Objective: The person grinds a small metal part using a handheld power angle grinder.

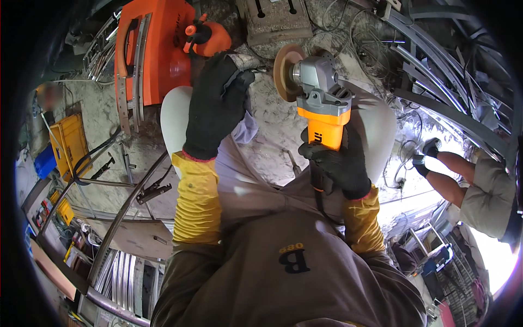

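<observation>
In my right hand (340, 163), gloved in black, is an orange and grey angle grinder (327, 111), gripped round its body with the head pointing away from me. Its brown disc (287, 72) stands on edge toward the left, and a dark cord runs back from the handle. My left hand (218, 103), also in a black glove, is closed with fingers curled over a small grey metal piece (243, 61), mostly hidden by the glove. That piece sits a little left of the disc, apart from it. A pale cloth (245, 128) shows beneath the left wrist.
An orange case (158, 54) and orange spray bottle (212, 39) stand beyond my left hand. A metal base plate (278, 22) lies ahead. Metal profiles (441, 71) pile up at right, near another person's legs (452, 171). A bent tube frame (122, 218) stands left.
</observation>
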Demonstrator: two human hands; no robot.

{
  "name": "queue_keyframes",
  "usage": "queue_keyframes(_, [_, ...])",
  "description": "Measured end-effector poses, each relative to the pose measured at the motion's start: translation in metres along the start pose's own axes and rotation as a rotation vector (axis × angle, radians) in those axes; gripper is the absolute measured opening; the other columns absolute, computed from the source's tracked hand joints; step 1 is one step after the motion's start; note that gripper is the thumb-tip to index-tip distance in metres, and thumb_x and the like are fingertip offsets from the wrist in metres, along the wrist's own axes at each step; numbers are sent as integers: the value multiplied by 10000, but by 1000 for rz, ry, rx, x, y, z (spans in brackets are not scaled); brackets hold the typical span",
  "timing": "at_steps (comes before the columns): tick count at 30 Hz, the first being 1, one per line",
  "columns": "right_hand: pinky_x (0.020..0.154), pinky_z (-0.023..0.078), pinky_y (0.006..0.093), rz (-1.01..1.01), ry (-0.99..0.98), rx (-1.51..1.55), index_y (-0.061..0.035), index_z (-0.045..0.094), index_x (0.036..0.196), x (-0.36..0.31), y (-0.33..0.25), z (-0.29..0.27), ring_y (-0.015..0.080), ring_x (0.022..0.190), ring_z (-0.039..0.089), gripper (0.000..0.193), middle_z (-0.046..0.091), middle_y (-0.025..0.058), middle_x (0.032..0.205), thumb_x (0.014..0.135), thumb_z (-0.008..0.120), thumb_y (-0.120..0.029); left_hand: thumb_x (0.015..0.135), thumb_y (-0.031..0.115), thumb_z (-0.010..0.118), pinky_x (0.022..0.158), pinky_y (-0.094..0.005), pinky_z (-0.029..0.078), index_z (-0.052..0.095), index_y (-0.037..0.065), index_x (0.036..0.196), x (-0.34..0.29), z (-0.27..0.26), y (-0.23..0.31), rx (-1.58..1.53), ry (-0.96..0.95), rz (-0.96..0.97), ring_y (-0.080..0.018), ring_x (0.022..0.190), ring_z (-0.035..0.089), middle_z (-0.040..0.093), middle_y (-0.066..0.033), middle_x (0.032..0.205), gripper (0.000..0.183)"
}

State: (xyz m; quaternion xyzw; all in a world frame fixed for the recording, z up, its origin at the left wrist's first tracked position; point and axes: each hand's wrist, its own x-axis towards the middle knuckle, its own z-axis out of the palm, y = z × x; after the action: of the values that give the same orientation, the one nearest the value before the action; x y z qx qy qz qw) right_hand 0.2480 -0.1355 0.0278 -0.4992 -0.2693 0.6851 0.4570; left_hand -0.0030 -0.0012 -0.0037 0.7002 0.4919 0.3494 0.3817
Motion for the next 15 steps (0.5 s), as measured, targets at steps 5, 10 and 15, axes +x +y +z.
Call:
queue_keyframes(5, [914, 584, 392, 74, -60, -94, 44, 481, 1470, 3, -2, -6, 264, 1030, 715, 680, 677, 177, 1227, 894, 823, -72, 919, 32, 716, 858, -450, 517, 685, 15, 1108, 0, 2, -3, 187, 72, 244, -390, 978, 628, 664, -173, 1023, 192])
queue_keyframes(10, [815, 604, 330, 34, 16, -112, 7, 581, 1318, 4, -2, 3, 171, 937, 705, 495, 708, 104, 1106, 887, 823, 19, 980, 21, 686, 925, -379, 552, 710, 30, 1232, 0, 1, -1, 78, 50, 125, -307, 1104, 686, 703, -142, 1201, 253])
queue_keyframes(15, [825, 604, 328, 24, 21, -186, -3, 584, 1327, 4, -2, 1, 167, 951, 701, 516, 713, 99, 1108, 877, 837, 5, 982, 11, 674, 897, -364, 554, 705, 26, 1234, 2, 1, -7, 118, 36, 167, -288, 1055, 698, 695, -135, 1163, 255])
